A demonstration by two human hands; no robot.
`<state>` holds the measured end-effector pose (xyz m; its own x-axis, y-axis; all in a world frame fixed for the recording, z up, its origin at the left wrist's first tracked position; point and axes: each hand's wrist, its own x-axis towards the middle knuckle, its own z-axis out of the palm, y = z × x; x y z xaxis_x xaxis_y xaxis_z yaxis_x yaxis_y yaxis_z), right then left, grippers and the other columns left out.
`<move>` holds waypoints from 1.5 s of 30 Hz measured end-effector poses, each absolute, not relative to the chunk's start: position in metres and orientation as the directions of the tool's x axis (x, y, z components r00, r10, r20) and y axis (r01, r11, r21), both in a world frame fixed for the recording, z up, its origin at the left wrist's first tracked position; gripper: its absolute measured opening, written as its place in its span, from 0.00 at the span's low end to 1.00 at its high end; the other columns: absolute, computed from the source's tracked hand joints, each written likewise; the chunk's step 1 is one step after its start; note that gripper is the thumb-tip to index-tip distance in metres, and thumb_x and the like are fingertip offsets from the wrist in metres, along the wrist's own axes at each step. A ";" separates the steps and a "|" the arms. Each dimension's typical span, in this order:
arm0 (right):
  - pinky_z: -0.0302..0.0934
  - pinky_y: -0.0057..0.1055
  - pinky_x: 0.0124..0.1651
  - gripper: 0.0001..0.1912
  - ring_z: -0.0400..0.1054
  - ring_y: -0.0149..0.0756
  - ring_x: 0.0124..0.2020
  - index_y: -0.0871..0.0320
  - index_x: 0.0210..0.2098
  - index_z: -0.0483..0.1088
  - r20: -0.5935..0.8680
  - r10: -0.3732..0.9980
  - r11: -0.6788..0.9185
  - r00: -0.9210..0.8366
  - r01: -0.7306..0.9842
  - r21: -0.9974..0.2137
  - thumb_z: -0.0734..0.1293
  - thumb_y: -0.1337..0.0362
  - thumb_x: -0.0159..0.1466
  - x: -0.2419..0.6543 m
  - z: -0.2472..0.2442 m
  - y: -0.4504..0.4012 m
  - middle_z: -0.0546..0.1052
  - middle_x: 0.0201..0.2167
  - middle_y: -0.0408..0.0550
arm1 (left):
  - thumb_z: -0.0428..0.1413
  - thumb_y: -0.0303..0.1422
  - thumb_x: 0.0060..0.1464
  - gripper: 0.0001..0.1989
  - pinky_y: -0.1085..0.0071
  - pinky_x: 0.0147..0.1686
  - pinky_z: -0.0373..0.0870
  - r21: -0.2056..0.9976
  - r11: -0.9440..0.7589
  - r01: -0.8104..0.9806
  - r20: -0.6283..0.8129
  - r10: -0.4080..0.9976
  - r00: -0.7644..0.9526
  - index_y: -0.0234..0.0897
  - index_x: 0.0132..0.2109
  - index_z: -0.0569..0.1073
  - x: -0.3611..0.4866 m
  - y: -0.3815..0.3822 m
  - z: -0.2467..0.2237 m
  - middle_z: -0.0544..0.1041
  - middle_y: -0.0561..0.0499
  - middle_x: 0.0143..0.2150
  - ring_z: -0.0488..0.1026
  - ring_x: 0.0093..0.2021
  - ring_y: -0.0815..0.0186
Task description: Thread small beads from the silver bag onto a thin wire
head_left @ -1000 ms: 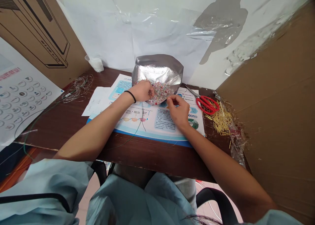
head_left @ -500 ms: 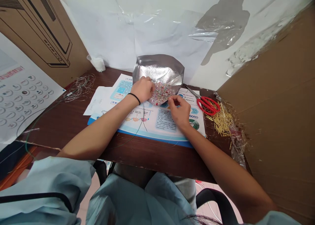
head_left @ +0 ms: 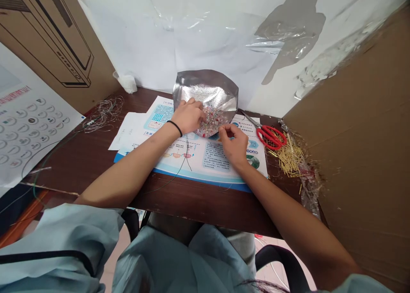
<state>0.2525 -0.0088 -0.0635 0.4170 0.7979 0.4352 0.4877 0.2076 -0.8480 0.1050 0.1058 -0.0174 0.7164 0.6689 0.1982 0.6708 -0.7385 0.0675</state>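
While our left hand (head_left: 189,117) bends its fingers down at the small mixed beads (head_left: 214,121) inside the open silvery pouch (head_left: 207,86), our right hand (head_left: 235,144) brings thumb and forefinger together just beside the pouch's near edge, and we cannot tell whether either grips anything. Beneath lies a printed sheet (head_left: 215,157) on the bench (head_left: 205,207), with red-handled scissors (head_left: 271,137) and gold sticks (head_left: 290,159) to the right, and tangled thread (head_left: 107,114) well off left.

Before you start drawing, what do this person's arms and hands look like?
The left hand and right hand are gloveless. A thin black band circles the left wrist; the right shows none. The left sleeve and right sleeve are pale blue, the left crossed by a black strip.
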 end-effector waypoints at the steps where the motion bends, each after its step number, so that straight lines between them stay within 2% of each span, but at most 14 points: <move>1: 0.63 0.34 0.38 0.07 0.67 0.32 0.29 0.56 0.30 0.72 0.436 0.799 0.210 0.415 0.487 -0.848 0.63 0.62 0.60 0.253 -0.064 -0.009 0.76 0.28 0.45 | 0.50 0.24 0.56 0.16 0.52 0.54 0.60 0.066 -0.722 0.689 0.205 0.685 0.699 0.40 0.40 0.82 0.105 0.106 -0.017 0.74 0.44 0.48 0.64 0.54 0.53; 4: 0.63 0.33 0.39 0.07 0.67 0.32 0.30 0.56 0.30 0.72 0.441 0.799 0.215 0.408 0.491 -0.844 0.63 0.61 0.61 0.254 -0.065 -0.008 0.76 0.29 0.45 | 0.50 0.27 0.57 0.15 0.52 0.54 0.60 0.089 -0.694 0.714 0.220 0.713 0.666 0.39 0.40 0.82 0.106 0.105 -0.017 0.75 0.44 0.47 0.65 0.53 0.53; 9: 0.63 0.33 0.39 0.07 0.67 0.32 0.30 0.56 0.30 0.71 0.443 0.802 0.214 0.401 0.499 -0.840 0.63 0.61 0.61 0.254 -0.066 -0.008 0.76 0.29 0.45 | 0.53 0.31 0.55 0.12 0.56 0.53 0.63 0.214 -0.683 0.699 0.219 0.730 0.647 0.39 0.41 0.82 0.115 0.103 -0.015 0.75 0.45 0.46 0.66 0.52 0.54; 15: 0.64 0.34 0.39 0.07 0.68 0.32 0.31 0.55 0.30 0.71 0.434 0.805 0.195 0.405 0.510 -0.838 0.63 0.61 0.61 0.253 -0.065 -0.008 0.76 0.29 0.45 | 0.53 0.27 0.54 0.12 0.54 0.51 0.63 0.203 -0.621 0.757 0.175 0.784 0.595 0.37 0.36 0.82 0.121 0.104 -0.017 0.76 0.43 0.46 0.66 0.51 0.52; 18: 0.64 0.34 0.39 0.07 0.68 0.32 0.30 0.55 0.30 0.70 0.430 0.812 0.194 0.395 0.512 -0.837 0.62 0.62 0.61 0.253 -0.063 -0.009 0.76 0.29 0.45 | 0.53 0.26 0.52 0.13 0.56 0.50 0.64 0.241 -0.601 0.762 0.166 0.799 0.578 0.37 0.38 0.83 0.120 0.106 -0.017 0.76 0.43 0.48 0.67 0.50 0.54; 23: 0.63 0.34 0.38 0.07 0.67 0.33 0.30 0.56 0.30 0.71 0.444 0.808 0.217 0.388 0.504 -0.836 0.63 0.62 0.61 0.253 -0.062 -0.009 0.76 0.28 0.45 | 0.56 0.29 0.52 0.13 0.58 0.47 0.66 0.278 -0.602 0.748 0.157 0.797 0.583 0.40 0.42 0.83 0.120 0.107 -0.018 0.77 0.43 0.47 0.68 0.49 0.55; 30: 0.63 0.34 0.39 0.07 0.66 0.33 0.30 0.55 0.30 0.71 0.444 0.808 0.210 0.387 0.515 -0.831 0.62 0.62 0.61 0.253 -0.064 -0.008 0.76 0.29 0.45 | 0.56 0.33 0.53 0.11 0.56 0.48 0.66 0.247 -0.607 0.756 0.170 0.795 0.582 0.40 0.39 0.83 0.121 0.108 -0.020 0.76 0.43 0.46 0.68 0.50 0.53; 33: 0.63 0.34 0.39 0.07 0.67 0.32 0.30 0.55 0.30 0.71 0.441 0.810 0.205 0.386 0.519 -0.830 0.62 0.62 0.62 0.253 -0.065 -0.008 0.76 0.29 0.45 | 0.54 0.33 0.55 0.11 0.58 0.47 0.66 0.255 -0.616 0.746 0.194 0.788 0.584 0.38 0.37 0.82 0.121 0.111 -0.023 0.76 0.43 0.45 0.68 0.50 0.54; 40: 0.63 0.34 0.38 0.07 0.67 0.32 0.30 0.55 0.29 0.71 0.443 0.807 0.203 0.390 0.521 -0.829 0.63 0.62 0.61 0.253 -0.064 -0.008 0.76 0.28 0.45 | 0.52 0.31 0.56 0.12 0.64 0.48 0.68 0.453 -0.625 0.636 0.255 0.775 0.579 0.36 0.38 0.81 0.116 0.120 -0.025 0.79 0.46 0.42 0.73 0.42 0.63; 45: 0.63 0.34 0.39 0.07 0.67 0.32 0.31 0.55 0.30 0.71 0.448 0.806 0.209 0.388 0.522 -0.827 0.63 0.62 0.62 0.253 -0.064 -0.009 0.76 0.29 0.45 | 0.53 0.33 0.58 0.12 0.68 0.37 0.69 0.698 -0.517 0.495 0.131 0.772 0.621 0.36 0.44 0.79 0.114 0.112 -0.018 0.79 0.46 0.41 0.73 0.36 0.68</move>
